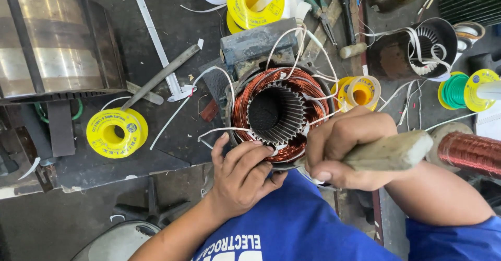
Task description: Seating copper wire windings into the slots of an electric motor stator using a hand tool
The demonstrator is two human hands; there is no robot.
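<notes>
Copper windings ring the motor stator (275, 114) standing open-end up at the middle of the dark workbench (172, 31), with a big metal drum (55, 42) well off to its left and white lead wires looping over its rim. Fingers of the left hand (241, 175) curl against the stator's near edge, pressing on the coil, while the right hand (344, 149) is closed tight around a pale wooden handle (391, 151) just beside the stator's right side. Smaller yellow spools (116, 132) lie scattered about the bench.
</notes>
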